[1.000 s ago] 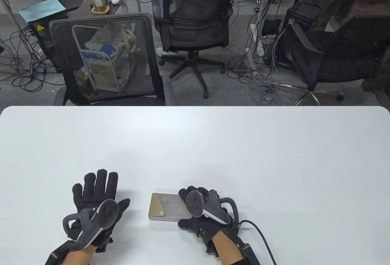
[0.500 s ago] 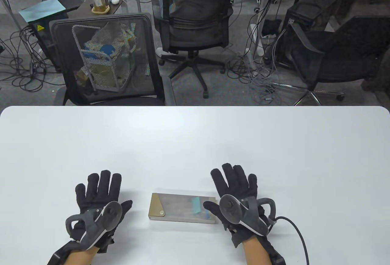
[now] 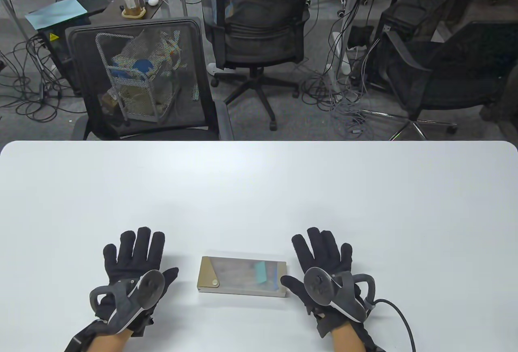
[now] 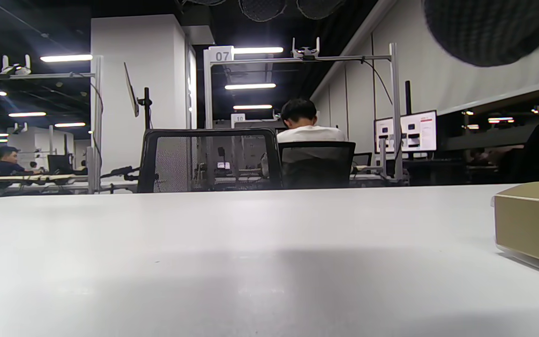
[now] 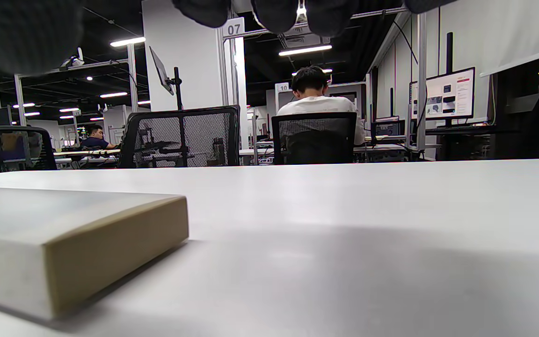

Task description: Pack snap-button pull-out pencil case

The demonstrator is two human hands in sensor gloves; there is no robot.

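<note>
- Fingers of both gloved hands lie spread and flat on the white rectangular table (image 3: 259, 190); neither hand holds or touches anything but the tabletop.
- Between the two hands, near the table's front edge, lies the flat rectangular grey-and-tan pencil case (image 3: 242, 276). Its long axis runs left to right, so one short end faces each hand.
- Right hand (image 3: 323, 271) is the nearer one: its thumb sits just beside the case's right short end, apart from it by a narrow strip of table. In the right wrist view the case's tan end wall (image 5: 115, 243) fills the lower left, confirming the case lies to the left of that hand.
- Left hand (image 3: 131, 271) rests farther off, with a clear band of table between its thumb and the case's left end. In the left wrist view only the tan corner of the case (image 4: 531, 224) shows at the right edge.
- Tan flap (image 3: 207, 276) covers the case's left end, so the closure faces the left hand.
- Small round metallic snap button (image 3: 215, 283) sits on that flap near the front edge; it appears fastened, though this cannot be confirmed.
- Judgement: any pull on the case runs along its long axis, one hand steadying each end.
</note>
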